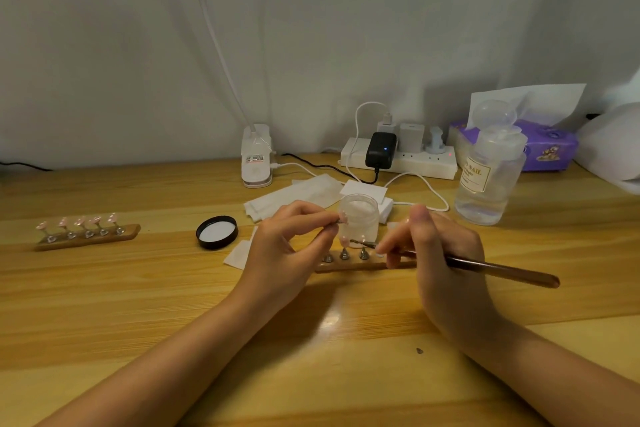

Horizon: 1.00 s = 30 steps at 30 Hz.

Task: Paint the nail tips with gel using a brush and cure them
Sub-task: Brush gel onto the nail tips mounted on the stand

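Nearest us lies bare wooden desk (pixel 311 350), and just beyond it our left hand (pixel 287 253) pinches a stem bearing a pink nail tip (pixel 343 217), while our right hand (pixel 440 253) grips the brush (pixel 485 267), bristles low over the wooden holder (pixel 349 266) and its remaining tips. Behind stands an open clear jar (pixel 360 218), seemingly holding pale gel, with its black lid (pixel 217 232) lying to the left. Farther right a clear bottle (pixel 488 180) is part full of liquid; far left a second holder (pixel 88 236) carries five pink tips, near the desk's left edge.
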### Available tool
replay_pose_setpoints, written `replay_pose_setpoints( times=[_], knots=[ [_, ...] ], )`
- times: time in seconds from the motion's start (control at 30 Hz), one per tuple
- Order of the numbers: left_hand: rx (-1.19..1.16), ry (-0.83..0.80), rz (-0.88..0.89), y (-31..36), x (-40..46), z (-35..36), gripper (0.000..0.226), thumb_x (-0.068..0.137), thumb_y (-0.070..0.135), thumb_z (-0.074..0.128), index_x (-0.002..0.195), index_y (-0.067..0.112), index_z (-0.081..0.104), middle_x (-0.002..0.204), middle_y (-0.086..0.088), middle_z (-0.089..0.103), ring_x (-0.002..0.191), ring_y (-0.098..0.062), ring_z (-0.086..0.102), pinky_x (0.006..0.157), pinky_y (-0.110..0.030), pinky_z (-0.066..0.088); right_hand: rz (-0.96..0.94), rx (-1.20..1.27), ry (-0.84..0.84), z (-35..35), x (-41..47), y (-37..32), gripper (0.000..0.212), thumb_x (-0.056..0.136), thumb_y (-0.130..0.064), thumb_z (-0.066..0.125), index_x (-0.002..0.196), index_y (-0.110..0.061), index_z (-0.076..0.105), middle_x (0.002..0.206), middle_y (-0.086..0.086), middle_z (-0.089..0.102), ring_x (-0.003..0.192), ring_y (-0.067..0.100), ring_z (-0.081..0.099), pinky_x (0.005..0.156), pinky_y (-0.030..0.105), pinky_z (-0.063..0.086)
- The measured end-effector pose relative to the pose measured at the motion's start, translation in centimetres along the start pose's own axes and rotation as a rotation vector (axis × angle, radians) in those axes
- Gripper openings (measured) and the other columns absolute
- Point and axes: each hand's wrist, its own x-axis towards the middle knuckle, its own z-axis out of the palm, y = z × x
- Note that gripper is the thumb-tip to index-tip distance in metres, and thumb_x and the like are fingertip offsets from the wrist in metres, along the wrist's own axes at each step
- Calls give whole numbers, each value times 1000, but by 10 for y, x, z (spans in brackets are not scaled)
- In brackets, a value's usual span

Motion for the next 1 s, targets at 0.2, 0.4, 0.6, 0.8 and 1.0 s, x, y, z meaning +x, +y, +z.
replay_pose_setpoints(
  times=[0.2, 0.4, 0.6, 0.8, 1.0],
  knots=[
    [-4, 1, 3, 0, 0, 1, 28, 81, 1, 64, 101, 20, 66, 86, 5, 64, 88, -15, 59, 76, -33, 49, -75, -113, -51, 5, 4, -1, 40, 95, -46, 27, 76, -29, 59, 72, -22, 56, 73, 1, 57, 70, 39, 48],
    [8, 1, 9, 0, 0, 0, 27, 81, 2, 64, 98, 23, 66, 86, 6, 64, 87, -14, 58, 76, -29, 48, -84, 18, 14, -2, 1, 2, 44, 96, -46, 27, 68, -31, 57, 59, -10, 56, 60, 3, 56, 66, 29, 44],
    [-1, 0, -2, 0, 0, 1, 26, 81, 1, 64, 100, 18, 67, 87, 4, 64, 88, -16, 58, 76, -33, 50, -112, -122, -46, 4, 5, 2, 38, 94, -44, 32, 77, -27, 61, 71, -18, 59, 72, 4, 57, 68, 36, 47],
    [2, -5, -9, 0, 0, 0, 25, 81, 2, 64, 98, 20, 67, 87, 4, 64, 89, -15, 58, 78, -32, 49, -78, 11, 25, -1, 1, 3, 39, 94, -27, 30, 67, -29, 58, 60, -10, 57, 61, 6, 56, 65, 33, 45],
    [1, 1, -6, -1, 0, 0, 26, 80, 0, 64, 96, 20, 67, 86, 4, 64, 88, -16, 58, 76, -27, 48, -94, -144, -51, 6, 3, 2, 42, 96, -39, 28, 73, -26, 61, 72, -25, 56, 73, 0, 56, 73, 35, 43]
  ],
)
